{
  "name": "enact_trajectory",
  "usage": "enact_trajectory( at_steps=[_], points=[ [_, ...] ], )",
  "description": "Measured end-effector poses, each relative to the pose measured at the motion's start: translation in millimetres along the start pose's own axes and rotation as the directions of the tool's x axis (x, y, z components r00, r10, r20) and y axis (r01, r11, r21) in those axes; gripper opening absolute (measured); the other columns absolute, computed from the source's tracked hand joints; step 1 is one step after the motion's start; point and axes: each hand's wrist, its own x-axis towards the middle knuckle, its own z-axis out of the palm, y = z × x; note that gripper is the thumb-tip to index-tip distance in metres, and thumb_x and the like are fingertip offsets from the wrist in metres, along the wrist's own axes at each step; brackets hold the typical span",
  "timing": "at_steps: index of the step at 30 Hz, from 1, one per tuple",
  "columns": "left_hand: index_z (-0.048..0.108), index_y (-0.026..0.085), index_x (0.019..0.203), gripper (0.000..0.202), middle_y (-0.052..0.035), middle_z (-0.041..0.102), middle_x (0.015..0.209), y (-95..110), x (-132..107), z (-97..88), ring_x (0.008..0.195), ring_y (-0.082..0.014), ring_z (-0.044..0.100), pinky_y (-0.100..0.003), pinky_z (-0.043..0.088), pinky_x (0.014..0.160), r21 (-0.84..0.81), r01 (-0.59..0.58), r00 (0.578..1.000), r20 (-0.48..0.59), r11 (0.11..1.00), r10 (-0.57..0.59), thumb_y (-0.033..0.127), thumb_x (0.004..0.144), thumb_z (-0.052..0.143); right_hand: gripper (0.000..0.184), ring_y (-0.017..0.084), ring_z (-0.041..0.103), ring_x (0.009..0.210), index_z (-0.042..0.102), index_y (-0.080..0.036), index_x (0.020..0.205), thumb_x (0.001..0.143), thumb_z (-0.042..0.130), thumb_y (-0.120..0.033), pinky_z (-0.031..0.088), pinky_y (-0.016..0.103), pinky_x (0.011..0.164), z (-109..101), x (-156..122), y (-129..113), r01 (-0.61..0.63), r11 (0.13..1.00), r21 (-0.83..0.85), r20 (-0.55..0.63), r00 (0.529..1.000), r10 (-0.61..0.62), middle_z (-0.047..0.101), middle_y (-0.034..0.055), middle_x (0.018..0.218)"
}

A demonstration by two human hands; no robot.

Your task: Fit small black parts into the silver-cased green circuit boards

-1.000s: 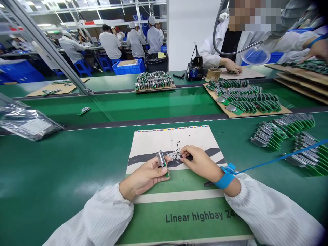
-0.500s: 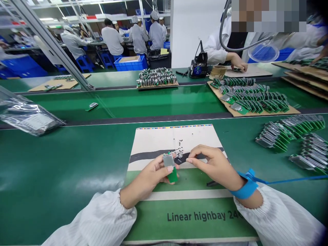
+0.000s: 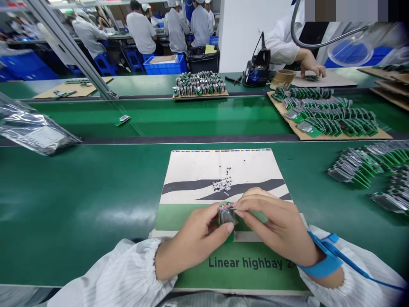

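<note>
Far to the left of the printed card [image 3: 191, 168], a crumpled clear plastic bag [image 3: 35, 128] lies on the green desk [image 3: 79, 196], a white label showing through it. Just in front of the card's near edge, the person's left hand [image 3: 194, 241], coming out of a white cuffed sleeve [image 3: 111, 273], holds a small metal-capped green circuit module [image 3: 226, 215] in a narrow grip between thumb and fingers. The module stands just above a green sheet [image 3: 243, 273] printed "Linear highbay", with its green board end pointing down. The right hand [image 3: 275, 226] closes in from the other side, its fingertips [image 3: 239, 212] pinching the module's upper corner in an equally narrow grip, and a blue wrist strap [image 3: 322, 264] circles that wrist. On the card, a loose scatter of tiny dark components [image 3: 222, 184] lies just beyond both hands. Well beyond the card, a co-worker's hand [image 3: 311, 64] rests on a small board. Farther right of the card, stacks of metal-capped green boards [image 3: 354, 164] lie in overlapping rows on the desk, and more rows sit on a cardboard tray [image 3: 383, 135] behind them.
</note>
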Motion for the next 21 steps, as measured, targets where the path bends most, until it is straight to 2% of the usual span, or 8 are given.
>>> enact_trajectory(
  at_steps=[4,9,21],
  points=[
    [0.056,0.018,0.095,0.016,0.003,0.046,0.069,5,-1,1.5,0.058,-0.0102,0.037,-0.022,0.03,0.05,0.076,-0.044,0.999,-0.004,0.996,0.045,0.031,0.093,0.048,0.025,0.018,0.063,0.081,0.064,-0.023,0.097,0.085,0.055,-0.003,0.054,0.033,0.067,1,-1,-3,0.062,0.998,0.021,-0.069,0.996,-0.06,0.069,0.0049,0.087],
    [0.053,0.018,0.088,0.008,0.0042,0.044,0.066,8,-3,3.2,0.055,-0.0093,0.039,-0.02,0.031,0.049,0.106,-0.068,0.998,0.008,0.992,0.067,0.026,0.09,0.05,0.039,0.016,0.06,0.077,0.06,-0.024,0.108,0.081,0.057,0.004,0.054,0.033,0.067,6,-3,-5,0.092,0.994,0.067,-0.088,0.992,-0.086,0.07,0.003,0.086],
    [0.049,0.019,0.087,0.005,0.0033,0.045,0.067,12,-5,4.0,0.057,-0.0102,0.041,-0.021,0.033,0.049,0.105,-0.092,0.995,0.039,0.99,0.089,0.023,0.089,0.048,0.036,0.019,0.064,0.072,0.059,-0.028,0.11,0.084,0.058,-0.003,0.054,0.036,0.064,3,1,-11,0.142,0.989,-0.042,-0.096,0.985,-0.146,0.072,0.0031,0.082]
  ],
)
